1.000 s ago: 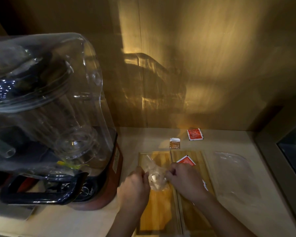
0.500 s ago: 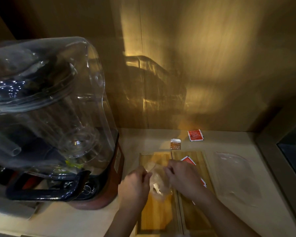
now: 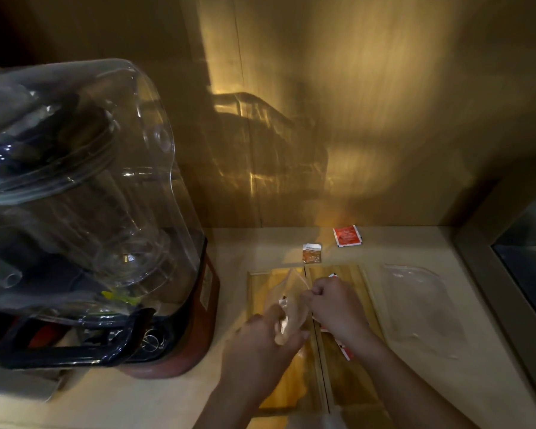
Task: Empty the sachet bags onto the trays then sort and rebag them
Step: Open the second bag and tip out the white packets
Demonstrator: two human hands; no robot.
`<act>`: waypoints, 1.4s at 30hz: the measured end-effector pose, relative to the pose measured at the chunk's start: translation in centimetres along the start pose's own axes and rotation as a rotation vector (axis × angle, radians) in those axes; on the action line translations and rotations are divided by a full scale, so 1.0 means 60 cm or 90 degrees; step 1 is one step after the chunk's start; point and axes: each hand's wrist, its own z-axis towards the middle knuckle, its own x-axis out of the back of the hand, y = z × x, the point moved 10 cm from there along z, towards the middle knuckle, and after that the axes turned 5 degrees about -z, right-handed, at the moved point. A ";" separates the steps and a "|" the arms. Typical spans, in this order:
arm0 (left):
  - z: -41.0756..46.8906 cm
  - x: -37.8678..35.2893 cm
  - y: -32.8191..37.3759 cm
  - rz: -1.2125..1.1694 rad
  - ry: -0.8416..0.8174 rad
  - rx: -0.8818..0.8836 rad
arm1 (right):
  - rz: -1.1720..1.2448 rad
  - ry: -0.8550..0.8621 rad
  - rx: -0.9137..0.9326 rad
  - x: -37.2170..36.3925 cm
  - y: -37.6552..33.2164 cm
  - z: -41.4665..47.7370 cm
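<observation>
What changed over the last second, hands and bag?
Both hands kept hold of the clear bag. The left hand dropped lower and toward the person; the right hand held its grip, so the bag now slants. The loose sachets and the empty bag on the counter stayed put.

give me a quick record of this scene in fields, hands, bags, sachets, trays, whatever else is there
left hand: gripping the clear bag's lower end
right hand: pinching the bag's upper edge
held bag: clear plastic, over the left tray
trays: two wooden, side by side, left tray, right tray
second bag: clear, flat on the counter, right of the trays
red sachet: on the counter near the wall
brown sachet: just behind the trays
blender: clear cover, far left
</observation>
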 end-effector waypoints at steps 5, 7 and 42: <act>0.009 -0.011 0.013 0.086 0.016 -0.100 | -0.062 -0.030 0.054 0.008 -0.007 0.009; 0.012 -0.010 0.018 0.095 0.005 -0.171 | -0.087 -0.081 0.074 0.001 -0.009 0.019; 0.105 -0.016 -0.178 -0.540 0.139 0.212 | 0.217 -0.270 -0.071 -0.081 0.043 0.051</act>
